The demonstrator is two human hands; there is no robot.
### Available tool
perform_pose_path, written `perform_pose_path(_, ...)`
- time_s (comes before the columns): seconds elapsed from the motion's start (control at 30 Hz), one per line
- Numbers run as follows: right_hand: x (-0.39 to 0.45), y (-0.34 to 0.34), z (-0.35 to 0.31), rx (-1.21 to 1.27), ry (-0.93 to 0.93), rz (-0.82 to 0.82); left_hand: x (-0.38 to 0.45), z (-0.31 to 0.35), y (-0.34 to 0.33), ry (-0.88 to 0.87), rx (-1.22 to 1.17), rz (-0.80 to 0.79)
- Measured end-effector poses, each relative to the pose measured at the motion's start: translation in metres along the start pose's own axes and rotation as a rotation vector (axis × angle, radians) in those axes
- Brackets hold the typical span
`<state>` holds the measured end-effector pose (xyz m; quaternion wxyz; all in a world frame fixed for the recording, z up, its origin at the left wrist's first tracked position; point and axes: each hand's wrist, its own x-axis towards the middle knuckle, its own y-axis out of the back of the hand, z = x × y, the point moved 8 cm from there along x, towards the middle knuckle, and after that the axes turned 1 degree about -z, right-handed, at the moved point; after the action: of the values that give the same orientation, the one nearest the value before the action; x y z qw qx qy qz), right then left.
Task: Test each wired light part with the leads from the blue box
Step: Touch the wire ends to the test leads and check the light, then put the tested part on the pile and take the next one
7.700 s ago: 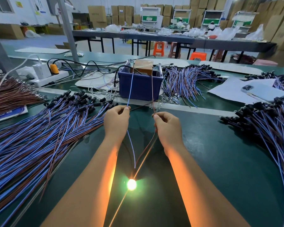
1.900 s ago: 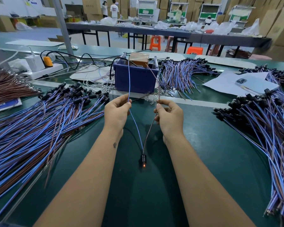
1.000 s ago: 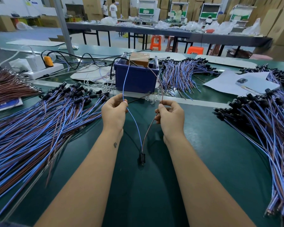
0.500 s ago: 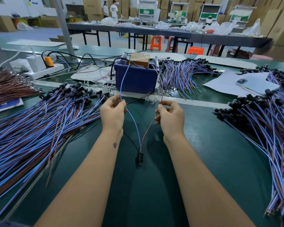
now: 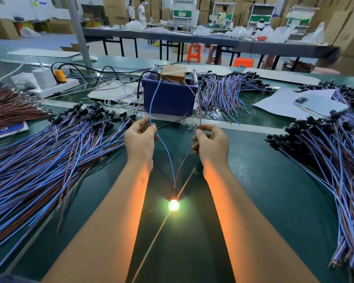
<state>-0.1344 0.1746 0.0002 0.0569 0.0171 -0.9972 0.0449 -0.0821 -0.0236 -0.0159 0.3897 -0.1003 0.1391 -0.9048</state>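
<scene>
Dark half a second ago, bulb (image 5: pixel 173 204) now lit on the mat between forearms: left hand (image 5: pixel 140 142) pinches blue lead (image 5: pixel 151 103), right hand (image 5: pixel 212 144) pinches brown lead (image 5: pixel 198 111) from blue box (image 5: pixel 170 98) — part passes.

Wired light part's bulb (image 5: pixel 173 204), dark half a second ago, now glowing bright between the forearms.

green bench mat (image 5: pixel 274 190), wired-part heaps left (image 5: pixel 39 160) and right (image 5: pixel 335 160), blue box (image 5: pixel 170 99), power strip (image 5: pixel 53 88), paper sheet (image 5: pixel 278 103)
</scene>
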Motion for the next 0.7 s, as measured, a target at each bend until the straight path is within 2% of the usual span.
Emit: perform_pose_path(0.7, 0.0002, 0.0016, -0.0005, 0.005, -0.012, 0.019, -0.0006, 0.0003, -0.0001, 0.007, -0.001, -0.007)
